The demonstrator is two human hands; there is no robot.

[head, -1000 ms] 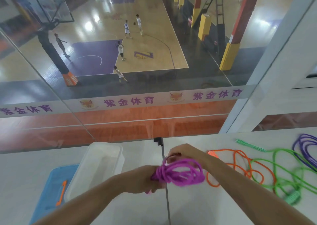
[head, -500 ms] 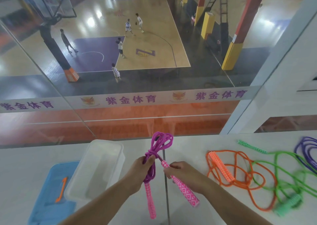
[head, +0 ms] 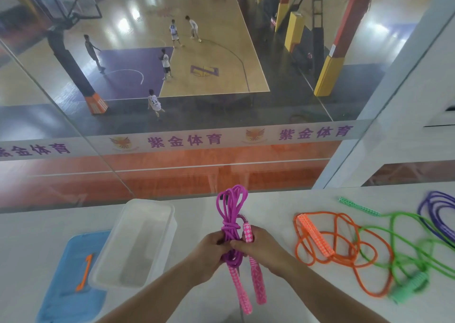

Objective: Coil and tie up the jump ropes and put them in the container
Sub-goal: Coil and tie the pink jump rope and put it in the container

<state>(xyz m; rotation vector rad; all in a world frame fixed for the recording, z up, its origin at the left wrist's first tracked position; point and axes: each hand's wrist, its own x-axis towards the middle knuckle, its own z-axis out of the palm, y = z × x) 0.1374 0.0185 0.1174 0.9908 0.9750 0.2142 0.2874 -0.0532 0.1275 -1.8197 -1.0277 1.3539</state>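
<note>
A magenta jump rope (head: pixel 231 214) is bundled into long loops with a wrap around its middle, held upright above the white table. My left hand (head: pixel 209 251) grips the bundle below the wrap. My right hand (head: pixel 258 246) grips it from the right, fingers around one pink patterned handle (head: pixel 248 231). Both pink handles hang down below my hands. A clear plastic container (head: pixel 138 239) stands to the left, with nothing visible inside.
An orange rope (head: pixel 339 256) with pink-orange handles lies loose to the right. A green rope (head: pixel 406 248) and a purple rope (head: pixel 435 212) lie tangled further right. A blue lid (head: pixel 71 283) with an orange clip sits left of the container. A glass wall runs behind the table.
The rope went from a round coil in both hands to a long wrapped bundle held upright. My right hand moved from a free handle up against the bundle, beside my left.
</note>
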